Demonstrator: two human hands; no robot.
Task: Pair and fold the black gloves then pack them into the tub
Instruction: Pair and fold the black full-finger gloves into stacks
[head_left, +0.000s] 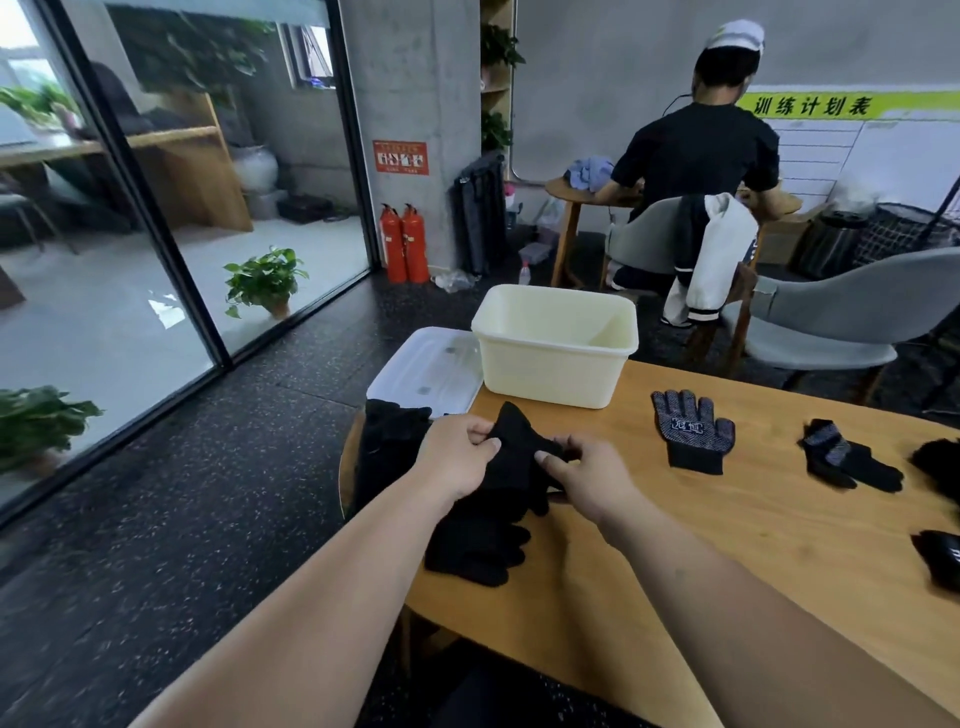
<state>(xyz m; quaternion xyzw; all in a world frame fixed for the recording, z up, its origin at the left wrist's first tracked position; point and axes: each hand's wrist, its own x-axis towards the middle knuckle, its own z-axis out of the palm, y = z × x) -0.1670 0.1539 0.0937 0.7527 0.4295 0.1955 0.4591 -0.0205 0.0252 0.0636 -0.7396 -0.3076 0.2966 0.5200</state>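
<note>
Both hands on one black glove (511, 457) above the table's (727, 545) near corner: left hand (457, 457) pinches its left edge, right hand (587, 478) grips the other side. More gloves (478, 551) heaped beneath. The cream tub (553, 345) stands open just beyond

A cream tub (553, 358) sits on the wooden table's (727, 545) far corner, with a clear lid (423, 371) beside it. Black gloves (478, 551) lie heaped near the left edge. A dotted glove (691, 436) and maybe three more lie apart.
</note>
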